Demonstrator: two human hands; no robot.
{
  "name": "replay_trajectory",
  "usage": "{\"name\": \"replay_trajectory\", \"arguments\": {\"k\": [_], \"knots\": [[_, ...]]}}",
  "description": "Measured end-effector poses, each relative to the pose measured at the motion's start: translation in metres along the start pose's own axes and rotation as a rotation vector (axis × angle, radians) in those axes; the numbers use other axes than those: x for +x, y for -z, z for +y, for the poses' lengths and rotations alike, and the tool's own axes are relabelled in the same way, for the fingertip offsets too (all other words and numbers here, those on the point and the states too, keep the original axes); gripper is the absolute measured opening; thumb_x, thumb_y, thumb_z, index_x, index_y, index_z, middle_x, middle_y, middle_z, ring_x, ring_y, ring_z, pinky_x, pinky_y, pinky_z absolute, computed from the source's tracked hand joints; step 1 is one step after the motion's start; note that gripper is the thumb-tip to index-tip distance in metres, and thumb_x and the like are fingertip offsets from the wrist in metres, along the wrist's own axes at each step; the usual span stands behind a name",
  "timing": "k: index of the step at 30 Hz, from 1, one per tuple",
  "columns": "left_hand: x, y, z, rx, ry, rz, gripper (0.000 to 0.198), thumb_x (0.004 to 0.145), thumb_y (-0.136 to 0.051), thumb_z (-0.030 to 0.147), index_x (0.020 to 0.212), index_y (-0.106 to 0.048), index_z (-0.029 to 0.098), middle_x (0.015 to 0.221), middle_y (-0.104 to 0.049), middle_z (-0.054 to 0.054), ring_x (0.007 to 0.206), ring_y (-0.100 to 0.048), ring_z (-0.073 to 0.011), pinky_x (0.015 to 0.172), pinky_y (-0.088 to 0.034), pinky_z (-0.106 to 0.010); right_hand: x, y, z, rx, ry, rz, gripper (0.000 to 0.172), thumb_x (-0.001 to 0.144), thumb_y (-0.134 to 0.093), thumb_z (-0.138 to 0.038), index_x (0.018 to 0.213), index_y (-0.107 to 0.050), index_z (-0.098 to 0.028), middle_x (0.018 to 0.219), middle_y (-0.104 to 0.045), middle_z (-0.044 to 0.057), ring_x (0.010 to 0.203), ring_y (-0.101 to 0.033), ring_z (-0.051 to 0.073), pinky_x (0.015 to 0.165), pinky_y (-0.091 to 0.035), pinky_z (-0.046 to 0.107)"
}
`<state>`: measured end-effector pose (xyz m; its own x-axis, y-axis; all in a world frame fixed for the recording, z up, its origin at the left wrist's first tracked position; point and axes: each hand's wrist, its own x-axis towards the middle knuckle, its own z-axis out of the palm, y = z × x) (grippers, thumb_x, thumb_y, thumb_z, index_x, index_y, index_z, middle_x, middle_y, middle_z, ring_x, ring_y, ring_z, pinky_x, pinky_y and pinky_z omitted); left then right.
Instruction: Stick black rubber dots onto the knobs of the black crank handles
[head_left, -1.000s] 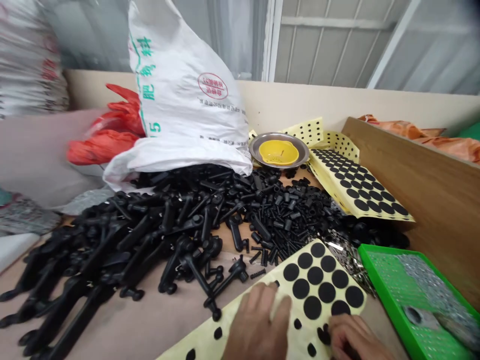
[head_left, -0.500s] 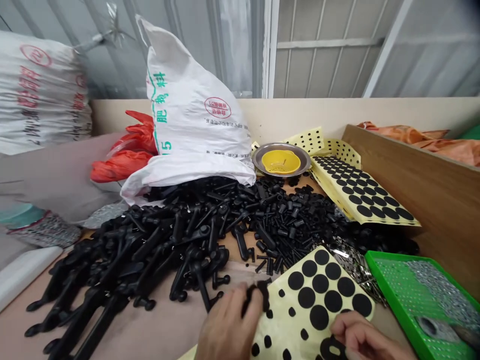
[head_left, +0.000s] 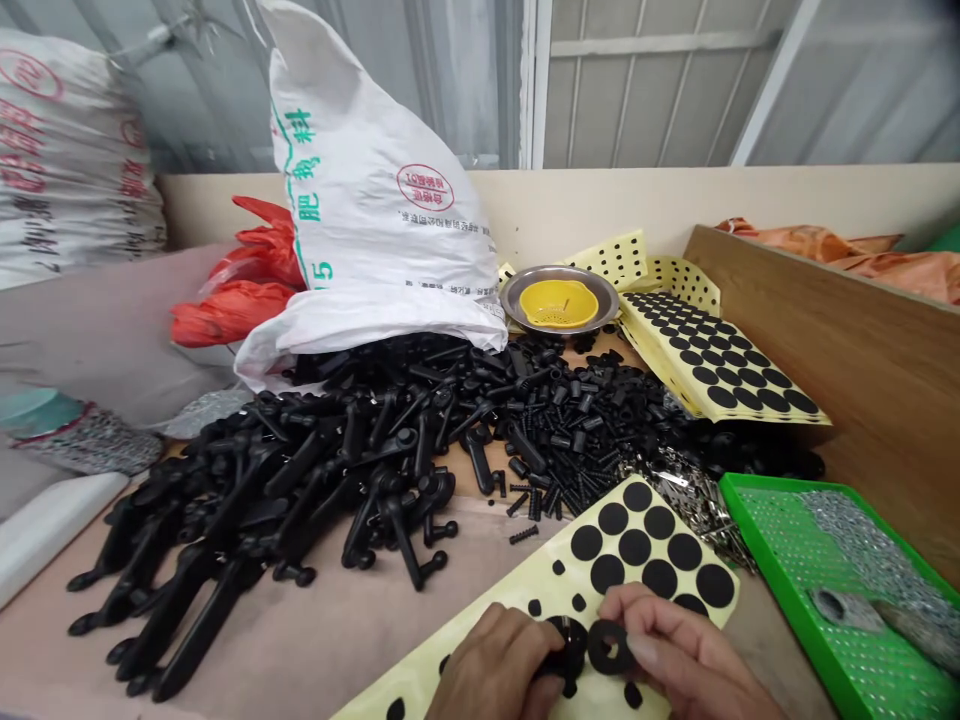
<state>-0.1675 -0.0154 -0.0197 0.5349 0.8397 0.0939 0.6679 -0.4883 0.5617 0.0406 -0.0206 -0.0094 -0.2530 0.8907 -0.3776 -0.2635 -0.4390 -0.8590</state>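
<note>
A round black part [head_left: 568,645] is gripped in my left hand [head_left: 491,668], at the bottom centre of the head view. Close to its right side, my right hand [head_left: 686,655] pinches a black ring [head_left: 609,647] with a hole in its middle. Both hands are over a pale yellow sheet [head_left: 480,618] bearing black discs at its upper right and small black dots elsewhere. My fingers partly cover the round part, so its full shape is hidden.
Black arm-like parts [head_left: 255,490] heap up on the left, with small black pieces [head_left: 570,420] in the middle. A green tray [head_left: 765,560] of metal bits is at right. Behind stand a white sack [head_left: 367,190], a metal bowl [head_left: 517,300] and stacked disc sheets [head_left: 720,360].
My right hand has lifted a black ring from the sheet and brought it left, beside the part in my left hand. My left hand has moved right and down. The view has shifted slightly.
</note>
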Motion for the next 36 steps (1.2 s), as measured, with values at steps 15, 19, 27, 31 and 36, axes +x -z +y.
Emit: {"name": "replay_trajectory", "arguments": {"k": [15,19,27,31,36], "knots": [[0.021,0.013,0.015,-0.681,0.478,-0.23,0.039,0.072,-0.049,0.016,0.11,-0.057,0.02,0.064,-0.057,0.005,0.052,-0.049,-0.0104,0.052,-0.04,-0.02,-0.001,-0.008,0.001,0.025,0.008,-0.023,0.017,0.072,-0.068,-0.035,0.076,-0.066,-0.019,0.097,-0.055,0.005,0.091,-0.05,0.021,0.082,-0.039,0.031],[0.019,0.009,0.014,-0.753,0.533,-0.211,0.044,0.071,-0.051,0.019,0.115,-0.056,0.02,0.07,-0.058,0.003,0.05,-0.05,-0.0097,0.047,-0.042,-0.019,-0.002,-0.01,0.0,-0.022,0.003,-0.002,0.016,0.072,-0.067,-0.034,0.072,-0.064,-0.019,0.097,-0.055,0.005,0.088,-0.051,0.021,0.082,-0.04,0.033],[0.017,0.013,0.02,-0.592,0.518,-0.169,0.049,0.069,-0.045,0.012,0.115,-0.059,0.023,0.075,-0.063,0.002,0.051,-0.052,-0.0101,0.051,-0.046,-0.021,0.002,-0.012,0.002,-0.058,0.053,0.031,0.026,0.067,-0.07,-0.041,0.062,-0.061,-0.018,0.089,-0.057,0.004,0.078,-0.05,0.018,0.07,-0.041,0.027],[0.016,0.018,0.024,-0.524,0.471,-0.137,0.052,0.066,-0.043,0.011,0.113,-0.062,0.024,0.076,-0.064,0.002,0.064,-0.055,-0.0136,0.055,-0.046,-0.021,0.005,-0.013,-0.002,-0.12,0.094,0.072,0.035,0.057,-0.075,-0.049,0.058,-0.059,-0.018,0.082,-0.058,0.005,0.072,-0.052,0.019,0.065,-0.043,0.028],[0.013,0.02,0.026,-0.523,0.461,-0.102,0.05,0.065,-0.043,0.011,0.107,-0.064,0.027,0.084,-0.066,0.001,0.073,-0.057,-0.0157,0.06,-0.046,-0.023,0.005,-0.015,-0.007,-0.175,0.119,0.092,0.037,0.054,-0.075,-0.053,0.062,-0.061,-0.019,0.081,-0.06,0.005,0.075,-0.054,0.021,0.068,-0.045,0.031]]}}
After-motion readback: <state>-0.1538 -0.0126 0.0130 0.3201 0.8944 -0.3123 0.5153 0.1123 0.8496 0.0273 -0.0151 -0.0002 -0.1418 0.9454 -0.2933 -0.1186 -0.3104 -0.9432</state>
